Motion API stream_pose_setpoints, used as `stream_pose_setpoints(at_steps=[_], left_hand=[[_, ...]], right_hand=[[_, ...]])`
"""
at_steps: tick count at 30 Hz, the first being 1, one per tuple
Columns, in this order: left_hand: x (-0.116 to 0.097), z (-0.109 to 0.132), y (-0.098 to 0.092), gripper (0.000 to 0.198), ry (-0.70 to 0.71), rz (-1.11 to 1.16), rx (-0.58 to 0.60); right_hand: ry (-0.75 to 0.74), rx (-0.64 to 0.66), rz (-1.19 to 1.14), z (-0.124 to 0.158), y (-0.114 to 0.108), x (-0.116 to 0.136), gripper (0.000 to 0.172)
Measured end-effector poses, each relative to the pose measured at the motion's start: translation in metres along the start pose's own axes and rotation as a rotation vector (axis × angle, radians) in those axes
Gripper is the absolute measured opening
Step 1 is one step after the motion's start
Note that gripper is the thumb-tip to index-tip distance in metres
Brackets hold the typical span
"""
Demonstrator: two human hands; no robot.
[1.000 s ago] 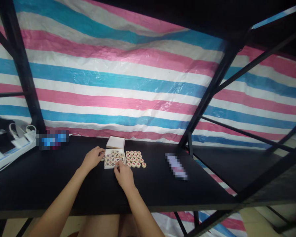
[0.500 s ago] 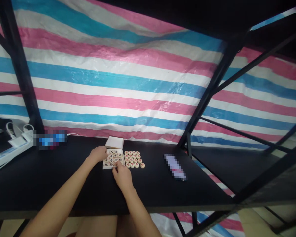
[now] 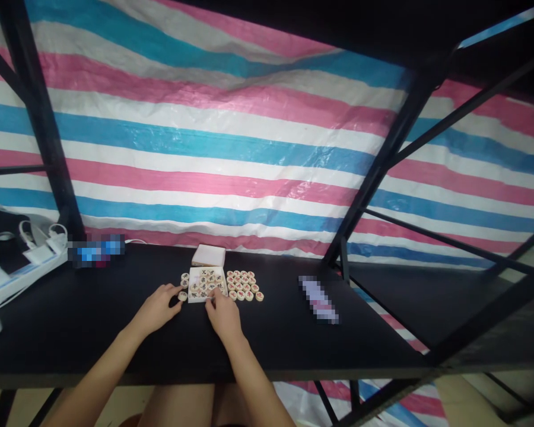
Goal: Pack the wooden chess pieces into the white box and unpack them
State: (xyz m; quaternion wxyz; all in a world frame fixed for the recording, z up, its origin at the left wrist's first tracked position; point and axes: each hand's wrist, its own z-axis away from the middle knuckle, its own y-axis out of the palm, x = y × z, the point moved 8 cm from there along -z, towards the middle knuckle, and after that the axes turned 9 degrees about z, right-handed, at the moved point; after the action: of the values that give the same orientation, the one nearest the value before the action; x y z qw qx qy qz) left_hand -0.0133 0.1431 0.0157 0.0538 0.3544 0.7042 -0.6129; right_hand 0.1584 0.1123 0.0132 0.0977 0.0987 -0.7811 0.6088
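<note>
My left hand is on the table just left of a white box. Its thumb and index finger are closed about a round Chinese chess piece. Two more loose pieces lie right behind that one. Inside the box are several pieces with dark characters. My right hand grips the front wall of the box, fingers over the rim; the fingertips are partly hidden. Right of the box, pieces with red characters stand in rows.
Behind the box lies its white lid. A blurred pale object rests at the right of the black table. On the left are a power strip with plugs and a blurred blue object. Metal posts frame the table.
My left hand has moved from the box's left side down and left onto the table. Pieces now show left of the box. My right hand stays at the box's front.
</note>
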Motion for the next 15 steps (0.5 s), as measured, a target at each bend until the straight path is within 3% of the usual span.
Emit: stream_pose_setpoints(at_steps=[7, 11, 15], left_hand=[[0.009, -0.006, -0.002, 0.014, -0.046, 0.072, -0.051], [0.002, -0.003, -0.001, 0.015, 0.016, 0.064, -0.02], [0.003, 0.0, -0.014, 0.018, -0.048, 0.038, -0.114]], right_hand=[[-0.004, -0.005, -0.005, 0.0, -0.001, 0.0, 0.012], [0.008, 0.001, -0.007, 0.001, -0.001, 0.0, 0.013], [0.003, 0.0, 0.003, 0.0, 0.001, 0.0, 0.013]])
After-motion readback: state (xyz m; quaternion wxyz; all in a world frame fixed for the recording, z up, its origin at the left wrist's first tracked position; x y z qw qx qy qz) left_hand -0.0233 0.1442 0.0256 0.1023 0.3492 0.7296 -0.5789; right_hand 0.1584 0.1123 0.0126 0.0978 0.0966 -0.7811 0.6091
